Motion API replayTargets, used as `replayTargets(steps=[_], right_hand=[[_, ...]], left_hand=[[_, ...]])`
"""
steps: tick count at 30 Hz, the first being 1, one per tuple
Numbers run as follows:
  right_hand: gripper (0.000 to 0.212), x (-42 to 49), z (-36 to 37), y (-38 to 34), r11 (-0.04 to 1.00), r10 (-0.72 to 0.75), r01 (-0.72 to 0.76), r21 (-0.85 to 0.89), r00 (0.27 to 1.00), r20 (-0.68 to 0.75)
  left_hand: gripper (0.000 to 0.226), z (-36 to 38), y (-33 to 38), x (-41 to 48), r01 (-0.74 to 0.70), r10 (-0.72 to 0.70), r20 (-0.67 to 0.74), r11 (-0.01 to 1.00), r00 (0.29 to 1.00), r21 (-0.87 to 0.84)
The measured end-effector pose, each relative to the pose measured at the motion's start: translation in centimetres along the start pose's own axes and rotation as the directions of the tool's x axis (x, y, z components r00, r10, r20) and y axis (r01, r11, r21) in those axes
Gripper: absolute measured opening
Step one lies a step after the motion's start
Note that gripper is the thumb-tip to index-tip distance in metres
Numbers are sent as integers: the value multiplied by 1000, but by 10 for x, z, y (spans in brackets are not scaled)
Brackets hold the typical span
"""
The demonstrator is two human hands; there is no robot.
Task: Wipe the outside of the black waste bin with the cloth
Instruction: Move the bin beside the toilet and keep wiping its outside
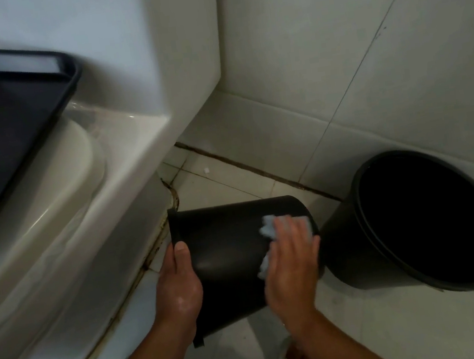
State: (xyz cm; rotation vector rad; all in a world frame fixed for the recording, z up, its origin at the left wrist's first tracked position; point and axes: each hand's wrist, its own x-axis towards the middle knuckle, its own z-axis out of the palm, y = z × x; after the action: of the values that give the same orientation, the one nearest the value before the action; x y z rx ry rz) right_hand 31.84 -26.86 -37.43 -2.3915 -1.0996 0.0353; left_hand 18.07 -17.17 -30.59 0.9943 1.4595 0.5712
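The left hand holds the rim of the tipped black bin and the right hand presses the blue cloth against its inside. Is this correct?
Not inside: in the head view the right hand presses the cloth on the outer wall of the bin. The left hand does hold the rim.

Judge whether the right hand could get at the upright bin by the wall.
Probably yes: the upright bin stands beside the right hand with nothing between, though the hand presses the cloth.
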Motion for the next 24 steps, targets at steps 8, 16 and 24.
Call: replayTargets(steps=[8, 16, 24], right_hand=[[69, -9, 1, -37, 802, -575, 594, 52, 747, 333], [46, 50, -20, 15, 967, 253, -251, -40, 967, 38], [59, 4, -8, -57, 848, -528, 515, 129, 791, 311]], left_hand=[[55, -6, -6, 8, 45, -44, 35, 998, 998, -44], [51, -3, -7, 2, 18, -17, 45, 1000, 999, -17], [36, 0, -3, 2, -32, 31, -9, 999, 999, -10]])
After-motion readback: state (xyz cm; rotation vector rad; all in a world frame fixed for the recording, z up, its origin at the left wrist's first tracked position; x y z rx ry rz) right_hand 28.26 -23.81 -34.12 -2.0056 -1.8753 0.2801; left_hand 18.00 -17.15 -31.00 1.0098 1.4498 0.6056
